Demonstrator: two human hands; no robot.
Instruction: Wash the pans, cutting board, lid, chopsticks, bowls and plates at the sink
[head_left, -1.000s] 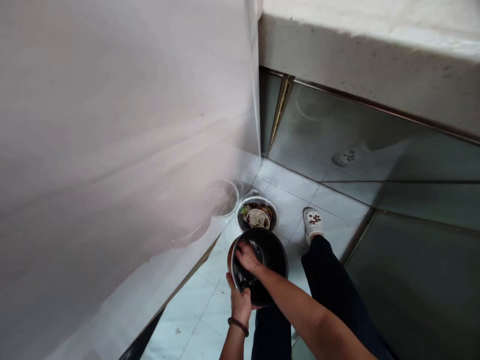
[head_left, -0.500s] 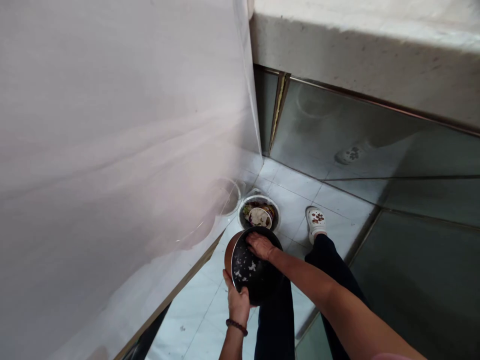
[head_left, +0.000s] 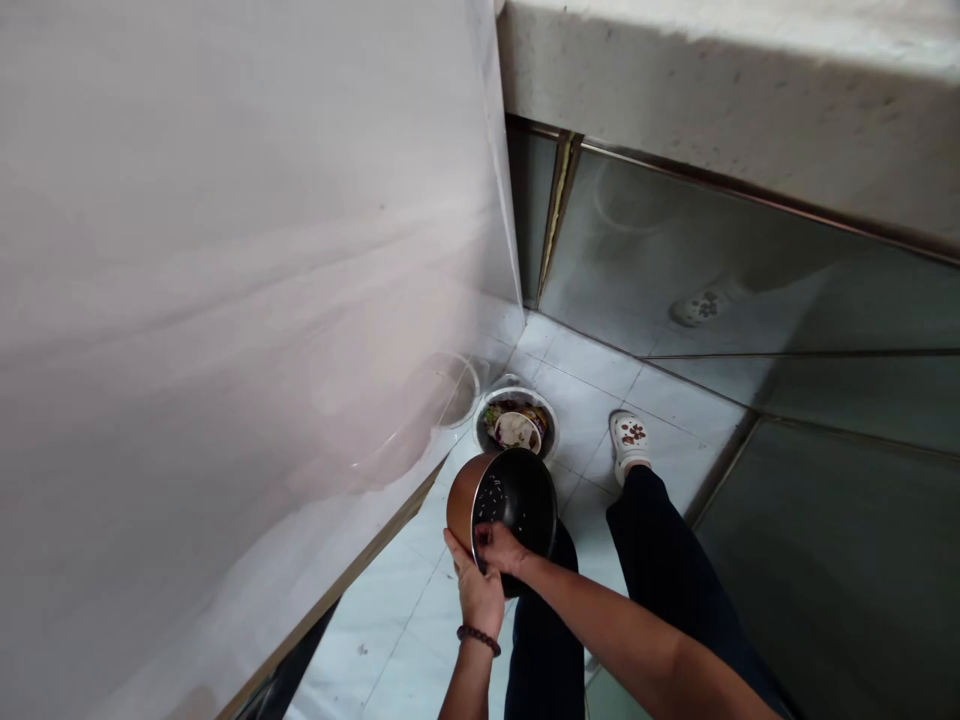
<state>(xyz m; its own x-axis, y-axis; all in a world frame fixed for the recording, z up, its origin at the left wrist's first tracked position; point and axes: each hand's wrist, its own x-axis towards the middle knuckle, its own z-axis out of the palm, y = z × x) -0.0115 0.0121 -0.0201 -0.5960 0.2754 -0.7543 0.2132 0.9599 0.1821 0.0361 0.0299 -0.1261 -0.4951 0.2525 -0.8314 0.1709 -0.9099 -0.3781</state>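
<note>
A round pot (head_left: 529, 500), copper-brown outside and black inside, is tilted with its mouth facing me. White grains that look like rice (head_left: 492, 490) stick to its inner wall. My left hand (head_left: 478, 592) grips the pot by its near-left rim, thumb over the edge; a dark bead bracelet is on that wrist. Inside the pot, my right hand (head_left: 501, 548) has its fingers curled against the left wall; whatever they hold is hidden. Just beyond the pot, a bin (head_left: 556, 425) on the floor holds food scraps and a white round tub (head_left: 517, 431).
A large pale, glossy panel (head_left: 247, 250) fills the left side. To the right stand grey-green cabinet doors (head_left: 637, 240) below a thick stone counter edge (head_left: 675, 110). My foot in a white clog (head_left: 628, 440) rests on the white tiled floor (head_left: 589, 365).
My right hand has moved from the far side of the pot's inside to its near-left wall, fingers now curled. The white clumps there no longer show. The pot has turned slightly.
</note>
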